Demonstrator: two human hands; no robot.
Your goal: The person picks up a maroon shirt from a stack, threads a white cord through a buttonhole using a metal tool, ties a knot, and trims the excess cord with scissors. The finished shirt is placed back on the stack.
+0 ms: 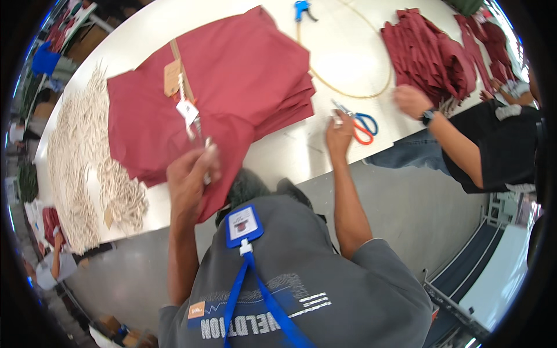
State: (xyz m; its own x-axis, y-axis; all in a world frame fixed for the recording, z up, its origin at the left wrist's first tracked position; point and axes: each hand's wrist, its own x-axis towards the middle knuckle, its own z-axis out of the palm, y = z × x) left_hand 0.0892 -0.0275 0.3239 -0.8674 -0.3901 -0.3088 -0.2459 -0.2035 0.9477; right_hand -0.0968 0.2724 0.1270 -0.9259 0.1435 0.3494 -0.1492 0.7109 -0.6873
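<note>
My left hand [189,178], blurred by motion, grips a white cord [209,145] over the front of a stack of dark red folded fabric pieces [209,87]. From a tan strip on the top piece hang a brown cardboard tag [172,78] and a white label [187,112] with print. My right hand [340,137] is at the table's front edge, fingers curled around a small white bit. Its fingers overlap the blades of scissors [365,126] with orange and blue handles. Whether it grips the scissors is unclear.
White cords [72,174] lie bundled on the white table [348,56] at the left. A blue air gun [301,9] with a yellowish hose lies at the back. At right, a co-worker's hand [411,102] is beside gathered red fabric [428,52].
</note>
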